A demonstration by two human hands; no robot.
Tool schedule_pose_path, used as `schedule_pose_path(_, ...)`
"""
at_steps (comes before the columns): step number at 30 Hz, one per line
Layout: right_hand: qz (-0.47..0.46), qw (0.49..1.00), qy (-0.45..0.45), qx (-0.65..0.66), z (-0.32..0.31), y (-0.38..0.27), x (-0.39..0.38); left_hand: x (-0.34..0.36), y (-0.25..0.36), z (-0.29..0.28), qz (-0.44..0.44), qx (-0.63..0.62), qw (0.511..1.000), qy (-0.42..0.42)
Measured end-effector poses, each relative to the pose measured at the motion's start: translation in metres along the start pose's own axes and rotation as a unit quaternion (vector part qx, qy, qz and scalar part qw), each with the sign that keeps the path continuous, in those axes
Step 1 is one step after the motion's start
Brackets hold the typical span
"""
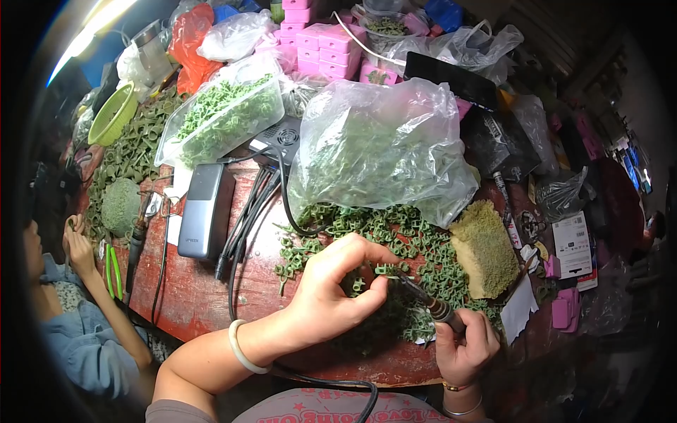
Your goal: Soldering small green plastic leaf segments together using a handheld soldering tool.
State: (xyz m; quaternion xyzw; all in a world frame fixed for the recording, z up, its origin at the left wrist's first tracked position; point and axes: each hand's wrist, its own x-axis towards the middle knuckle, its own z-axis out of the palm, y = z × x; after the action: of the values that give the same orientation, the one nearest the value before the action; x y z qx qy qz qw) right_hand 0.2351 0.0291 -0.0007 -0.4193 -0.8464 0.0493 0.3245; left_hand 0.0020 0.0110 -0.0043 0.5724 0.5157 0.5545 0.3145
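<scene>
Left hand [331,289] curled over the red tabletop [197,296], thumb and forefinger pinched on a small green plastic piece [384,269] at the fingertips. White bangle [243,349] on that wrist. Right hand [465,345] clenched around the dark handle of a soldering iron [430,303], metal tip angled up and left, meeting the pinched piece just beyond the left thumb. Black cord [331,384] trailing along the lower table edge.

Beneath and beyond both hands, loose heap of green plastic pieces [416,243]: small, looped, matte, tangled together. Just right of the heap, yellow-green sponge [486,247], coarse, blocky, worn at the edges. Behind the heap, clear crinkled plastic bag [381,148], bulging with more green pieces. Further left, clear plastic tub [226,113] holding the same. Grey power bank [204,211] flat on the table, smooth, rounded corners, beside a bundle of black cables [247,218]. Stacked pink boxes [317,39] at the far edge.

At left, another person's hands [77,247] raised close together, well apart from the work; sleeve blue.
</scene>
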Motion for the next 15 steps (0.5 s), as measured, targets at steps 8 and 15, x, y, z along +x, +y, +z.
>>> schedule_pose_path(8, 0.012, 1.0, -0.013, -0.004, 0.0007, -0.0017, 0.0001, -0.0004, 0.0005, -0.0006, 0.011, 0.019, 1.0, 0.001)
schedule_pose_path(15, 0.021, 1.0, -0.018, 0.001, 0.0026, -0.0013, -0.0003, 0.0, -0.0005, -0.0006, 0.017, 0.018, 1.0, 0.002)
